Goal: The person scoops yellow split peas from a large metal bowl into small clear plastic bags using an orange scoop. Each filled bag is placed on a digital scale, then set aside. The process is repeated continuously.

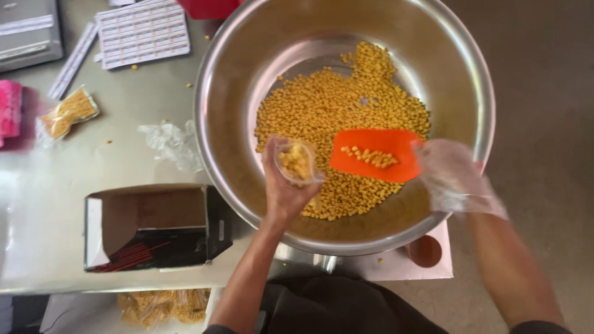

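Observation:
A big steel bowl (pixel 223 124) holds a heap of small yellow snack pieces (pixel 328 105). My left hand (pixel 281 188) is over the bowl's near side, gripping a small clear plastic bag (pixel 297 162) partly filled with yellow pieces. My right hand (pixel 451 176), in a thin clear glove, holds an orange flat scoop (pixel 371 154) with a few pieces on it, just right of the bag's mouth.
An open cardboard box (pixel 154 226) lies on the steel table left of the bowl. A filled snack packet (pixel 68 112), crumpled clear plastic (pixel 170 142), label sheets (pixel 142 31) and a pink item (pixel 9 108) sit further left. More filled packets (pixel 161 306) lie below the table edge.

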